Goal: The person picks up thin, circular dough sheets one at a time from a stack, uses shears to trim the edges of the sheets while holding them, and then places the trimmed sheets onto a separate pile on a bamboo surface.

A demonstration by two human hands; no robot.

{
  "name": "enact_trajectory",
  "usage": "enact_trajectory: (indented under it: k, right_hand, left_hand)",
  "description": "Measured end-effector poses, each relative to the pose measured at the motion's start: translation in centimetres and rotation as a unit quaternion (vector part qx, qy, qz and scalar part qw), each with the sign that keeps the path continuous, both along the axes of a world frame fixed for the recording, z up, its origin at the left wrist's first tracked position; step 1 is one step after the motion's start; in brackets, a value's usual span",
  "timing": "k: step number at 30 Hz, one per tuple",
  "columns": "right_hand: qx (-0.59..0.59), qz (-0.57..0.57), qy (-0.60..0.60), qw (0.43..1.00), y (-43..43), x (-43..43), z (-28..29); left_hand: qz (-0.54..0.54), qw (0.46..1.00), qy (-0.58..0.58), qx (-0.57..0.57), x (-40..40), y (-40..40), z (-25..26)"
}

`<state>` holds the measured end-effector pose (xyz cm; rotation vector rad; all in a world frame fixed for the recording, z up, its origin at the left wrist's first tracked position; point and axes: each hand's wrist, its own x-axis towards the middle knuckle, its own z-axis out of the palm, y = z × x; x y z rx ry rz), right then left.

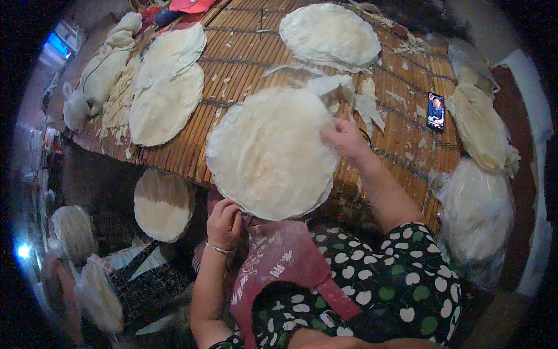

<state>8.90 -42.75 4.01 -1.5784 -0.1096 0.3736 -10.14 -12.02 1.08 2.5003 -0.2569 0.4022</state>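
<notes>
A stack of thin, pale round flatbread sheets (270, 152) lies before me, its near part jutting past the table's front edge over my lap. At its right rim my right hand (346, 137) pinches the edge of the top sheet, slightly blurred. My left hand (224, 224), with a bracelet at the wrist, has its curled fingers on the stack's lower left rim. Torn strips of the same sheet (368, 104) lie just beyond the stack. A second round stack (329, 35) sits farther back, and two overlapping stacks (168, 102) rest to the left.
The slatted bamboo table top (244, 52) is strewn with scraps. A lit phone (436, 111) lies at right, near bagged sheets (477, 209). Filled cloth-like bags (104, 74) stand at far left. Below the table, another round stack (163, 209) sits near a dark woven basket (148, 283).
</notes>
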Motion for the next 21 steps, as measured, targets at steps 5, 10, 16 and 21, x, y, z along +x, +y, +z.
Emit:
enact_trajectory:
  k: [5, 10, 16, 21]
  right_hand:
    - [-0.069, 0.089, -0.036, 0.993, 1.2, 5.1, 8.6]
    - [-0.255, 0.126, -0.223, 0.933, -1.7, 17.6, 17.6]
    - [-0.544, -0.046, -0.485, 0.683, -1.1, 20.7, 32.1]
    - [-0.743, -0.101, -0.606, 0.267, 3.9, 20.0, 25.8]
  left_hand:
    - [0.0, 1.0, 0.003, -0.01, 3.1, 0.1, 1.3]
    - [0.012, 0.997, 0.055, 0.048, 7.4, 2.0, 1.1]
    - [0.085, 0.985, -0.014, 0.148, 14.5, 2.7, -1.6]
    - [0.145, 0.976, 0.021, 0.159, 16.7, 2.3, -3.9]
